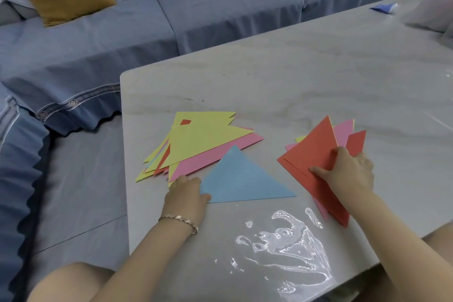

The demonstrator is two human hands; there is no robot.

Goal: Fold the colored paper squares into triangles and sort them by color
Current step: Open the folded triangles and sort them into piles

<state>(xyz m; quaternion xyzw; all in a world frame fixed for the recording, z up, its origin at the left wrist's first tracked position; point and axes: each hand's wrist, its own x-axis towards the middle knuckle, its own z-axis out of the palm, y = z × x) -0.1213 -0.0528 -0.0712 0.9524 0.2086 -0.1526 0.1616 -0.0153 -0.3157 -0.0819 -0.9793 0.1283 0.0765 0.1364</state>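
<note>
I see my left hand (187,189) resting on the table (294,76), its fingers curled and pinching the left corner of the blue triangle (241,179). This triangle lies flat between my two hands, with its long edge running left to right along the near side and its point directed away from me. My right hand (348,169) presses flat on the red sheet (311,152), with the thumb spread out to the left; it pins the top of the right pile (343,135), where pink and a little yellow show beneath, and I cannot tell if it pinches any sheet. The folded pile (201,142) lies just behind my left hand, mostly yellow on top with pink, red and blue under it, and the blue triangle overlaps its near edge. I judge the blue triangle is finished and must go to that pile; the left hand is nearer and already holds it, so a short move away and to the left would do.
</note>
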